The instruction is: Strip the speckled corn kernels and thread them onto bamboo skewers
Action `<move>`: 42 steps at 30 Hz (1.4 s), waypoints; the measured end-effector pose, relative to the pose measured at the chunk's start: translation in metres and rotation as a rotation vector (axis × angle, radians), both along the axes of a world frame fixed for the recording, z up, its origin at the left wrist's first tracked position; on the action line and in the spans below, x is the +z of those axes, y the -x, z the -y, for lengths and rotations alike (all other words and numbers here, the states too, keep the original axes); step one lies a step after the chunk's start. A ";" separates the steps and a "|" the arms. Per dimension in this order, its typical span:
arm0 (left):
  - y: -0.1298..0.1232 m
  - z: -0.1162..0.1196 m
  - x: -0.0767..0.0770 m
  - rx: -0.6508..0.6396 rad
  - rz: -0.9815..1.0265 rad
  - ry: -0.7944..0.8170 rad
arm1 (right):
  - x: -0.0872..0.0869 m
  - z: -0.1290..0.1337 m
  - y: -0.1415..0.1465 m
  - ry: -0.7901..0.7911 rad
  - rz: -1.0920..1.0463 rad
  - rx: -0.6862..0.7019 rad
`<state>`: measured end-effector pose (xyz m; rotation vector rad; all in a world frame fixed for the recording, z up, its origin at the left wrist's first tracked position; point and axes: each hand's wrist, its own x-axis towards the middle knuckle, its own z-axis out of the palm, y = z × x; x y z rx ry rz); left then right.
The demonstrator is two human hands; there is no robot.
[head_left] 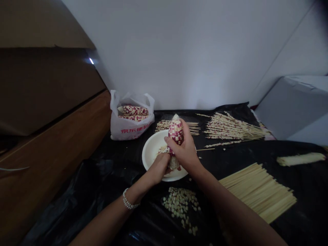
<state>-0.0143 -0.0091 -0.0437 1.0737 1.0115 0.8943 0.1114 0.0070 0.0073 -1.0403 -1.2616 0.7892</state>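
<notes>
Above a white bowl point(150, 150), an ear of corn point(175, 131) with purple and cream kernels stands nearly upright in my hands. My right hand point(186, 147) is wrapped round its side, thumb across the front. Low on the cob, my left hand point(161, 164) is closed against it, its fingertips partly hidden. The cob's lower end looks stripped of kernels. Loose kernels point(163, 149) lie inside the bowl. Below the bowl, a pile of pale kernels point(180, 201) is spread on the black plastic sheet point(107, 184).
A white plastic bag point(128, 131) with corn ears stands at the back left. Skewers threaded with kernels point(228, 126) lie at the back right, others behind the bowl. Bare wooden sticks point(261, 191) and a stripped cob point(301, 159) are on the right. A wooden panel point(64, 136) borders the left.
</notes>
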 end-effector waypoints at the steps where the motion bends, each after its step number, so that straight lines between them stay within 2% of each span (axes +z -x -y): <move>1: -0.002 0.001 0.001 0.017 -0.034 -0.005 | -0.001 -0.001 0.000 0.003 -0.004 0.004; 5: -0.010 0.001 0.005 0.067 -0.128 -0.026 | -0.005 -0.006 -0.003 -0.004 -0.063 0.043; 10: -0.012 -0.007 0.014 0.102 -0.126 -0.214 | -0.005 -0.016 -0.013 0.091 -0.297 0.049; 13: -0.012 -0.009 0.017 0.098 -0.064 -0.188 | 0.001 -0.019 -0.017 0.172 -0.489 0.098; 16: -0.013 -0.006 0.018 0.105 -0.008 -0.118 | 0.005 -0.019 -0.018 0.191 -0.575 0.125; 19: -0.013 -0.002 0.018 0.085 0.008 -0.028 | 0.004 -0.018 -0.016 0.181 -0.583 0.132; 24: -0.014 0.003 0.021 -0.069 0.086 0.025 | 0.003 -0.016 -0.013 0.199 -0.612 0.148; 30: -0.016 0.005 0.024 -0.035 0.168 0.079 | 0.005 -0.016 -0.014 0.232 -0.623 0.136; 35: -0.019 0.006 0.026 -0.005 0.134 0.056 | -0.002 -0.017 -0.011 0.187 -0.537 0.124; 42: -0.020 0.009 0.026 0.075 0.123 0.115 | -0.004 -0.017 -0.009 0.218 -0.548 0.115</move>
